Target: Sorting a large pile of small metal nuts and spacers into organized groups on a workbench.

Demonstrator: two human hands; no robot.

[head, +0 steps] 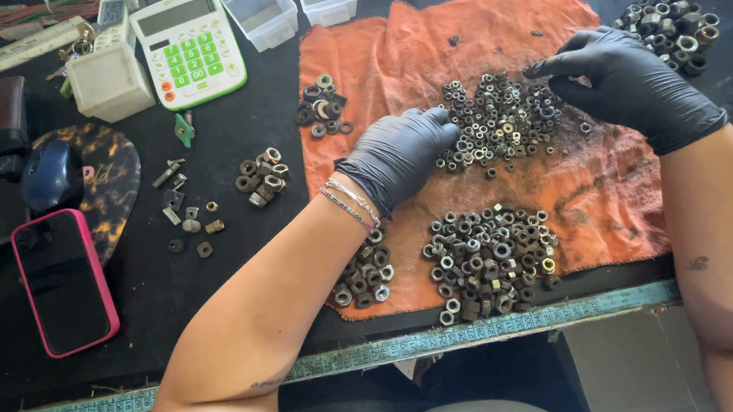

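On the black table point(212, 275) lies a stained orange cloth point(475, 34) carrying heaps of small metal nuts; the left hand point(397, 154), in a black glove, rests palm down with fingers loosely curled on the left edge of the middle heap of nuts point(501, 117); the right hand point(619, 83), gloved likewise, hovers at that heap's right edge, fingertips pinched together, though whether they hold a nut cannot be told; a larger heap of nuts point(488, 261) sits nearer the table's front edge; a pink-cased phone point(65, 280) lies far left.
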